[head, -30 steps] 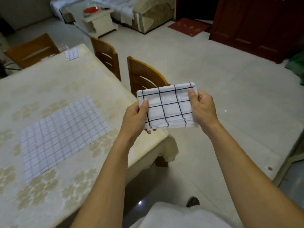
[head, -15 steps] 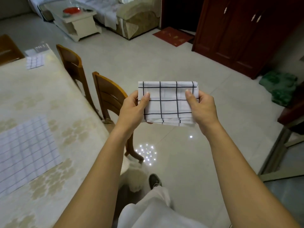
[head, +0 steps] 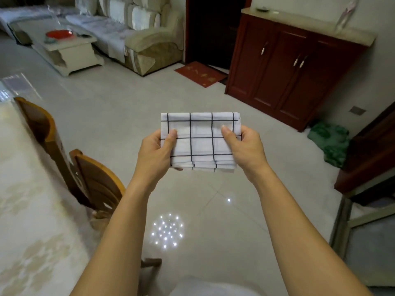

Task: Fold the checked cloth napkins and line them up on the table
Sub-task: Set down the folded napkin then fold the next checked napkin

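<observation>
A white napkin with black checks (head: 201,139) is folded into a small thick rectangle and held flat in the air over the tiled floor, to the right of the table (head: 23,210). My left hand (head: 157,152) pinches its left edge, thumb on top. My right hand (head: 245,149) pinches its right edge the same way. Several folded layers show along the near edge. No other napkin is in view.
Two wooden chairs (head: 94,184) stand along the table's right side. A dark red cabinet (head: 288,69) is ahead on the right, a sofa (head: 136,33) and a low coffee table (head: 64,48) at the back left. A green cloth (head: 330,142) lies on the floor.
The view has swung right, away from the table; the flat checked napkins on it have left the frame. Both hands keep the same hold on the folded napkin.
</observation>
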Available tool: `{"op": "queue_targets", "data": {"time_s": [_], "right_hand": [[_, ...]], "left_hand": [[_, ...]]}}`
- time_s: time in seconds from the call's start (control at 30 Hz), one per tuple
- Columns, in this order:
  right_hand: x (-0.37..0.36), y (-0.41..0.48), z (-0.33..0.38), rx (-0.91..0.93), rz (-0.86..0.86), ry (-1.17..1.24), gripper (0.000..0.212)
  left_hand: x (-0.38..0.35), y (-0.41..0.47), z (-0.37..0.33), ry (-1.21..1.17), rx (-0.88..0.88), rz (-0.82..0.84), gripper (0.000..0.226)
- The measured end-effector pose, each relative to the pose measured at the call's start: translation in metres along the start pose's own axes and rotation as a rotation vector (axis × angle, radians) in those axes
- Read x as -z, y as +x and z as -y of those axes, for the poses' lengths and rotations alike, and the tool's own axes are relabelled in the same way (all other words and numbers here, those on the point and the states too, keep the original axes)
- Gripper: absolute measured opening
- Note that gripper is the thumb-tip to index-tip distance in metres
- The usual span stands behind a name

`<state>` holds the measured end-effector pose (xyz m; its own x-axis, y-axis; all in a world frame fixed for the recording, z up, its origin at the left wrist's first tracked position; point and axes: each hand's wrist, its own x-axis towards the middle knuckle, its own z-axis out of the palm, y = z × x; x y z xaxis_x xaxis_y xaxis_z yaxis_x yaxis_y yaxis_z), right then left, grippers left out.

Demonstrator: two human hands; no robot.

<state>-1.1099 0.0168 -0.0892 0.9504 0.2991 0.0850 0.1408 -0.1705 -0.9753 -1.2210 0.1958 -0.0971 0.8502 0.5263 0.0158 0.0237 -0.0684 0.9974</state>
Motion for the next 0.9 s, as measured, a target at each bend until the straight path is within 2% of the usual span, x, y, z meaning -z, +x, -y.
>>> {"op": "queue_targets", "data": {"time_s": [0.07, 0.13, 0.23, 0.33, 0.4, 0.53, 0.7, 0.9], "right_hand": [[-0.010, 0.024, -0.005, -0.013, 0.016, 0.005, 0.025], [-0.021, 0.050, -0.011, -0.005, 0.040, 0.011, 0.021], [-0.043, 0.101, -0.024, 0.002, 0.081, 0.046, 0.024], [-0.062, 0.157, -0.033, 0.047, 0.138, 0.094, 0.037], [-0.075, 0.195, -0.039, 0.063, 0.215, 0.128, 0.037], [-0.101, 0.266, -0.031, 0.070, 0.399, 0.175, 0.023], [-0.127, 0.331, -0.021, 0.048, 0.552, 0.196, 0.021], [-0.184, 0.364, -0.024, -0.017, 0.760, 0.213, 0.018]], "left_hand": [[0.004, 0.020, 0.004, 0.011, 0.026, -0.019, 0.031], [0.006, 0.040, 0.008, 0.023, 0.033, -0.050, 0.030], [0.008, 0.077, 0.011, 0.040, 0.034, -0.122, 0.027], [0.008, 0.118, 0.013, 0.070, 0.035, -0.199, 0.023], [0.009, 0.146, 0.013, 0.096, 0.032, -0.253, 0.024], [0.004, 0.193, 0.006, 0.120, 0.051, -0.396, 0.030], [0.004, 0.243, -0.004, 0.131, 0.029, -0.612, 0.040], [0.025, 0.269, 0.009, 0.132, 0.026, -0.753, 0.022]]}}
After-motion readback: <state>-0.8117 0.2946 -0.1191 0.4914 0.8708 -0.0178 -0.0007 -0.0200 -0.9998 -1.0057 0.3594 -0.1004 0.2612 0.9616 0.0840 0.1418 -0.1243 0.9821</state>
